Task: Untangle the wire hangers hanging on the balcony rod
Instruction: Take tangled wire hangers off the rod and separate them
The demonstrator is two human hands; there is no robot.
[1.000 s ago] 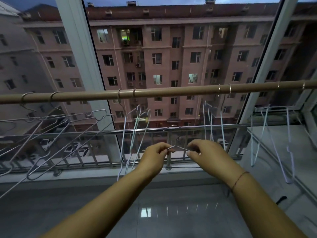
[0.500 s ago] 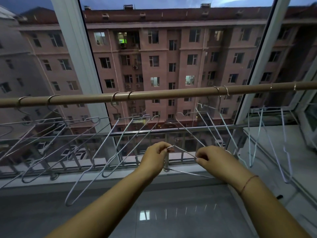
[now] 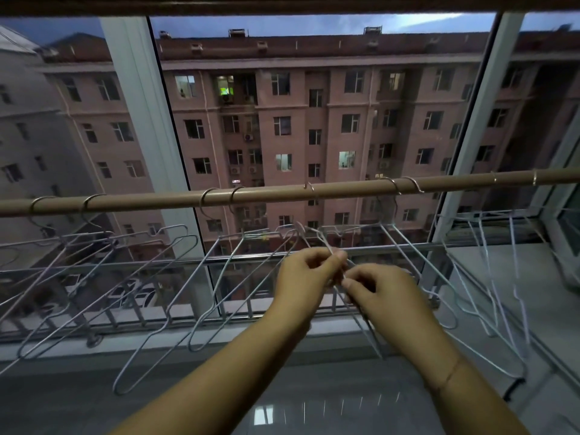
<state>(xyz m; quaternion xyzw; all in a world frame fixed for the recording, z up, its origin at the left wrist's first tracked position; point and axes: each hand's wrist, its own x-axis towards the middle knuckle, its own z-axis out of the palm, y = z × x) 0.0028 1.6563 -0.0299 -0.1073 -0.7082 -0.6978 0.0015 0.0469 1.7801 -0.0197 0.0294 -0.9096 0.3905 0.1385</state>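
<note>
Both forearms are bare, with no sleeves showing anywhere in view. The right hand (image 3: 387, 290) has a thin cord bracelet (image 3: 449, 373) around its wrist. The left hand (image 3: 303, 279) wears nothing.

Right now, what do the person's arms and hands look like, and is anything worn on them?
Both forearms are bare, with no sleeves in view. The left hand has no glove, ring or watch that shows. The right hand is also bare; a thin cord bracelet circles its wrist.
</note>
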